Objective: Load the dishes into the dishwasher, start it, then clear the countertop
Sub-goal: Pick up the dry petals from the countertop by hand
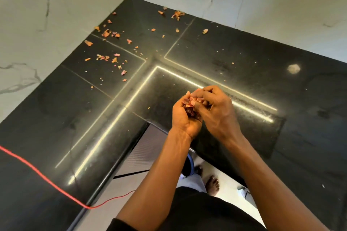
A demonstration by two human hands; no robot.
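Nearest the camera, the person's dark top (197, 212) is filling the bottom edge, and a bare foot (212, 183) is standing on the pale floor below the counter's inner corner. A red cable (37, 172) is lying across the near left part of the black countertop (75, 118) and dropping over its edge.

Both forearms are reaching forward and meeting above the inner corner of the L-shaped counter. The left hand (185, 116) is turned palm up and cupped, its fingers curling round a handful of peel scraps (191, 105), reddish and papery. The clump is lying along the palm, its long axis running from the heel of the hand toward the fingertips, roughly away from the person. The right hand (217, 110) is lying knuckles up against the left, its fingers bent and its thumb pressing into the top of the same clump, pinching it.

Just past the hands, a strip of light (178, 74) is reflecting off the polished stone in a bent line.

Farther off, loose peel scraps (106, 33) are lying scattered on the countertop, well apart from the hands. They are forming a rough band along the left wall into the far corner, then a little way along the back wall; the single flakes are pointing every which way. White marble walls (56, 5) with grey veins are closing off the corner behind them.
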